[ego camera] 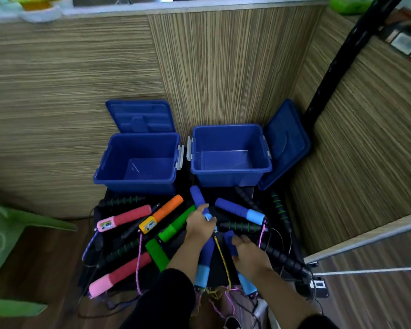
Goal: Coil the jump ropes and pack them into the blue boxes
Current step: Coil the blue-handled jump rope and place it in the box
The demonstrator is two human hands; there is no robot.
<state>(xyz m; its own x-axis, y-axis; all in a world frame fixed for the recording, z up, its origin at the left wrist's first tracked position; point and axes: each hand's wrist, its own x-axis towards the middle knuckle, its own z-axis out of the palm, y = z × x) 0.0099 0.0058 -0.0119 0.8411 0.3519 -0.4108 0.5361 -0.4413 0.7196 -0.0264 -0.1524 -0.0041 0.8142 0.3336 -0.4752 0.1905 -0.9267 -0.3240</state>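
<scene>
Blue boxes, left (pixel 138 160) & right (pixel 230 155), sit lidless & bare at 12 o'clock; nothing packed yet. Jump ropes (pixel 128 217) lie uncoiled below. Left hand (pixel 199 224) grips one blue handle (pixel 201 205), right hand (pixel 249 254) another (pixel 229 241).

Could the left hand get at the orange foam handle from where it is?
Probably yes: the orange foam handle lies uncovered atop the pile, just left of the left hand, though that hand already grips a blue foam handle.

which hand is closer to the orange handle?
Left. The left hand grips a blue handle just right of the orange handle, with a green handle between them. The right hand sits farther right and nearer the person, holding another blue handle.
</scene>
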